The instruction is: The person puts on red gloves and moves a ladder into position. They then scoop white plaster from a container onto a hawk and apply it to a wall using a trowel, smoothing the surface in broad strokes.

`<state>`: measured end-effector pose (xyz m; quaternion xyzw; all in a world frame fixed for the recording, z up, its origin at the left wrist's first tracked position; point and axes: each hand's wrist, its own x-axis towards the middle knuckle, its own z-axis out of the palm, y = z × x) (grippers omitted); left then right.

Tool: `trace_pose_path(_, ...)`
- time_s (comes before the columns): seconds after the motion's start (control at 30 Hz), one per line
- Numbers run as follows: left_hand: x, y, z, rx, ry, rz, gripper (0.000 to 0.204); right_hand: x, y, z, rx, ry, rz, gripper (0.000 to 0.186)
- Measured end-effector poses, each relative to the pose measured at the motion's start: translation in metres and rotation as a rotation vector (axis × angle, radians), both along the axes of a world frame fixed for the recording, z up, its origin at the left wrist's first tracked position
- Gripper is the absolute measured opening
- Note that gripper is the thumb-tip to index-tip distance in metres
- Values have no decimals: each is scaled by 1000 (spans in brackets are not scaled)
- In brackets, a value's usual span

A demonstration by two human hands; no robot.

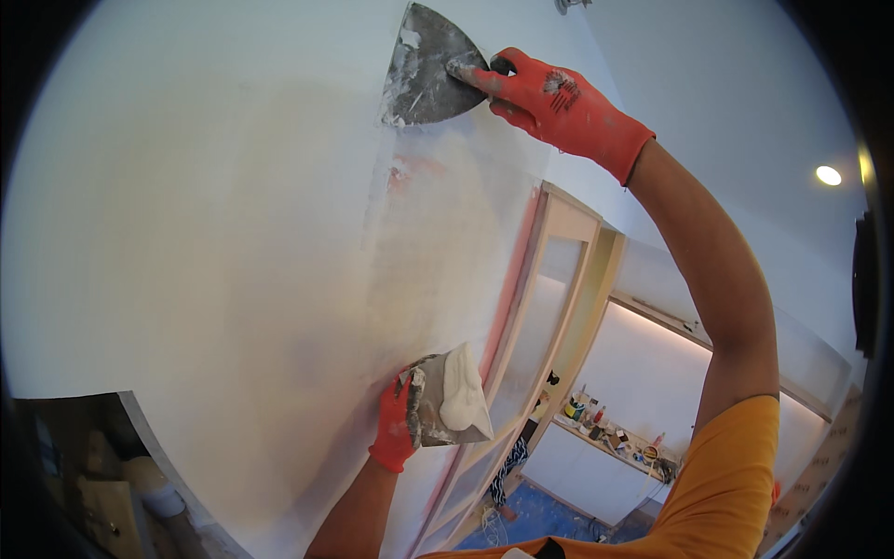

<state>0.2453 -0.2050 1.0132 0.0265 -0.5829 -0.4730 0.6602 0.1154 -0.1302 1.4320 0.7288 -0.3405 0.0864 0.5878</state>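
Observation:
High up against the pale wall, a wide putty knife lies with its smeared grey blade on the surface. My right hand, in a red glove, is closed round its handle, with a finger stretched along the blade. Lower down, my left hand, also red-gloved, grips a second broad metal blade. A thick lump of white filler rests on that blade. Below the putty knife, the wall shows a damp-looking smoothed strip with a reddish patch.
A wooden-framed glazed partition stands right of the wall. Beyond it, a counter carries bottles and tools, above a blue-covered floor. A dark opening cuts into the wall at lower left. A round ceiling light glows at right.

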Motion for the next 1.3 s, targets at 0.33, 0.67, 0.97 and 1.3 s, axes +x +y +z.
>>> trace_pose_path(0.33, -4, -6, -8, -139, -63, 220, 35, -73, -26, 1, 171, -139, 92, 51)
trace_pose_path(0.67, -2, 7, 3, -46, -76, 214, 37, -159, -50, -8, 113, -184, 35, 48)
trace_pose_path(0.97, -19, 4, -9, 282, 208, -387, 37, -275, 11, -177, -9, -388, 150, 49)
trace_pose_path(1.3, -46, 58, 0, 677, 348, -623, 40, -183, 82, -358, 947, -724, 91, 53)
